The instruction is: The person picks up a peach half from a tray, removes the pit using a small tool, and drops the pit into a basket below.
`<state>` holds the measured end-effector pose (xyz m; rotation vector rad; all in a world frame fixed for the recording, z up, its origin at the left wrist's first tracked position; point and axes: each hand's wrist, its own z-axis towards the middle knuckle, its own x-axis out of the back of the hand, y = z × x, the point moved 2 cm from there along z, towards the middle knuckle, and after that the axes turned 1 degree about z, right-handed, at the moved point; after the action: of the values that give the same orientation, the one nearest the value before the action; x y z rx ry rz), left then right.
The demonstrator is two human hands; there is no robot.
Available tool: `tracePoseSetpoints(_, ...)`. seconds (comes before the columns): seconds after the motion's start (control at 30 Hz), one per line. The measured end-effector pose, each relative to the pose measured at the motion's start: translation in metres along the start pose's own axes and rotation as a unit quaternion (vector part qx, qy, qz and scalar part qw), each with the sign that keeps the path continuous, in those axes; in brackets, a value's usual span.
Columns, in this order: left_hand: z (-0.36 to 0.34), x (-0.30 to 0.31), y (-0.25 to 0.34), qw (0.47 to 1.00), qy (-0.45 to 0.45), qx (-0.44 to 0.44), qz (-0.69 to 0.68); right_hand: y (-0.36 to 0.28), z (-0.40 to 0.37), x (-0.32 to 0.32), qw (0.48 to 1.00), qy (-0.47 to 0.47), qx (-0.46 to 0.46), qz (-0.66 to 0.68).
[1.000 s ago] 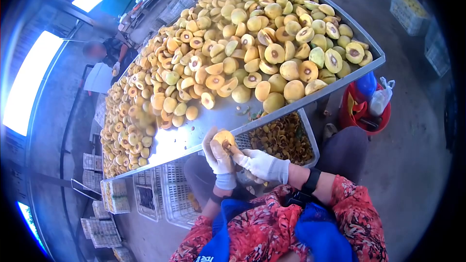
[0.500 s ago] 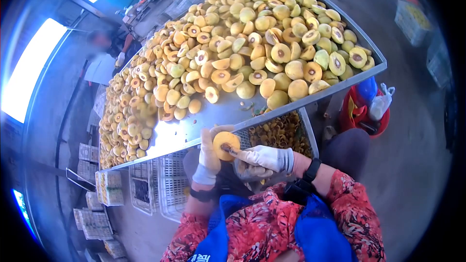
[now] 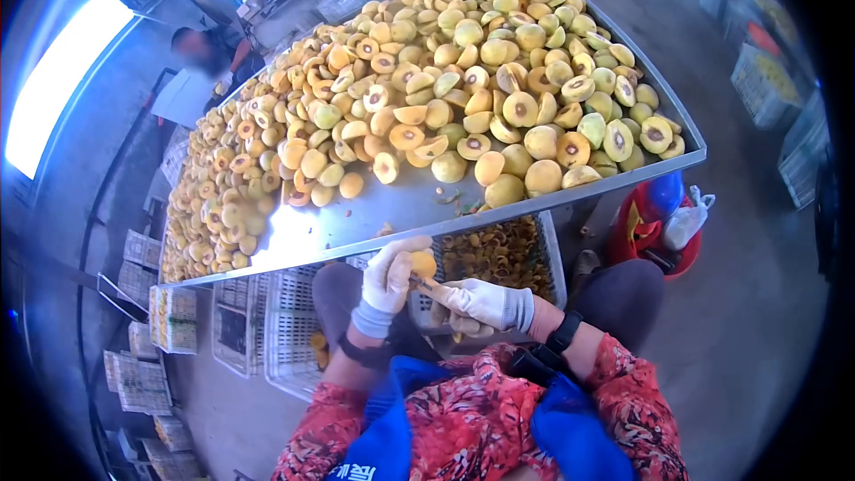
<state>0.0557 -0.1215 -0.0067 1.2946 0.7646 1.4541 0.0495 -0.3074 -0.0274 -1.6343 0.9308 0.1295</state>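
Observation:
My left hand [image 3: 386,278], in a white glove, is closed round a yellow peach half [image 3: 424,264], just in front of the metal table's near edge. My gloved right hand [image 3: 485,305] grips a slim pitting tool [image 3: 423,283]; its tip meets the peach half and is hidden there. The exact shape of the tool's end cannot be made out. Beyond both hands, a big heap of halved yellow peaches [image 3: 427,116], many with brown pits or pit hollows showing, covers much of the metal table [image 3: 392,200].
Below the table edge stands a crate [image 3: 557,258] of brown-yellow scraps. Left of it is a white plastic crate [image 3: 289,330] with some yellow pieces. A red bucket [image 3: 686,260] holding bags is at right. Stacked crates [image 3: 142,379] line the left; another person [image 3: 209,58] is at far left.
My left hand has turned the peach half, so its cut face with the brown centre no longer faces me. The tool stays against it. The view has shifted slightly.

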Motion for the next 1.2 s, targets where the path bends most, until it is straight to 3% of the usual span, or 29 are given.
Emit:
tracePoseSetpoints(0.07, 0.007, 0.004, 0.013, 0.995, -0.093, -0.001, 0.042, -0.003, -0.006, 0.003, 0.999, -0.032, -0.014, -0.019)
tracePoseSetpoints(0.13, 0.006, -0.002, 0.010, 0.997, -0.060, 0.040, -0.017, 0.005, -0.005, 0.002, 0.999, -0.042, -0.023, -0.020)
tracePoseSetpoints(0.2, 0.004, -0.016, 0.003, 0.994, -0.025, 0.075, -0.081, 0.008, -0.004, -0.003, 0.999, 0.007, 0.035, 0.005)
tracePoseSetpoints(0.27, 0.000, -0.027, -0.001, 0.988, 0.151, -0.006, -0.020, 0.018, -0.002, -0.002, 0.999, 0.003, 0.026, 0.031)
tracePoseSetpoints(0.3, -0.001, -0.033, -0.001, 0.982, 0.184, -0.020, -0.022, 0.023, -0.002, -0.001, 0.983, -0.091, 0.018, 0.155)
tracePoseSetpoints(0.33, -0.001, -0.034, -0.002, 0.981, 0.192, -0.019, -0.030, 0.026, -0.002, 0.002, 0.943, -0.179, 0.008, 0.279)
tracePoseSetpoints(0.37, 0.001, -0.034, 0.001, 0.982, 0.165, -0.090, 0.029, 0.032, -0.001, 0.008, 0.919, -0.234, 0.000, 0.318)
tracePoseSetpoints(0.4, 0.002, -0.034, 0.003, 0.974, 0.138, -0.158, 0.090, 0.034, -0.003, 0.010, 0.921, -0.228, -0.011, 0.315)
tracePoseSetpoints(0.47, 0.000, -0.037, 0.003, 0.978, 0.124, -0.157, 0.066, 0.032, -0.005, 0.012, 0.931, -0.223, -0.001, 0.288)
tracePoseSetpoints(0.53, -0.005, -0.043, -0.007, 0.972, 0.123, 0.034, -0.199, 0.028, -0.008, 0.006, 0.950, -0.191, -0.019, 0.247)
tracePoseSetpoints(0.57, -0.006, -0.043, -0.009, 0.953, 0.116, 0.087, -0.265, 0.028, -0.007, 0.004, 0.982, -0.122, 0.010, 0.147)
tracePoseSetpoints(0.6, -0.009, -0.045, -0.006, 0.951, 0.121, 0.084, -0.272, 0.027, -0.006, 0.001, 0.997, -0.053, 0.042, 0.043)
tracePoseSetpoints(0.67, -0.013, -0.049, -0.004, 0.855, 0.152, 0.201, -0.454, 0.032, -0.001, -0.010, 0.999, -0.003, 0.035, -0.018)
tracePoseSetpoints(0.73, -0.014, -0.046, -0.018, 0.835, 0.164, 0.213, -0.480, 0.045, 0.008, -0.015, 0.979, 0.117, 0.151, -0.075)
tracePoseSetpoints(0.8, -0.016, -0.038, -0.029, 0.823, 0.220, 0.197, -0.486, 0.047, 0.008, -0.018, 0.966, 0.133, 0.191, -0.109)
tracePoseSetpoints(0.87, -0.022, -0.022, -0.041, 0.830, 0.207, 0.164, -0.491, 0.045, 0.006, -0.017, 0.982, 0.183, 0.034, -0.039)
tracePoseSetpoints(0.93, -0.026, 0.009, -0.052, 0.921, 0.303, 0.019, -0.243, 0.070, 0.017, 0.006, 0.974, 0.153, -0.092, 0.138)
tracePoseSetpoints(0.97, -0.032, 0.034, -0.016, 0.946, 0.308, -0.005, -0.103, 0.073, 0.018, 0.009, 0.971, 0.164, -0.109, 0.137)
tracePoseSetpoints(1.03, -0.047, 0.081, -0.026, 0.920, 0.387, 0.020, -0.054, 0.067, 0.027, 0.009, 0.967, 0.176, -0.121, 0.137)
tracePoseSetpoints(1.13, -0.076, 0.161, -0.032, 0.905, 0.410, 0.043, 0.107, 0.057, 0.037, 0.012, 0.957, 0.257, -0.128, 0.022)
tracePoseSetpoints(1.2, -0.080, 0.191, -0.017, 0.809, 0.399, 0.014, 0.430, 0.051, 0.041, 0.018, 0.947, 0.294, -0.099, -0.087)
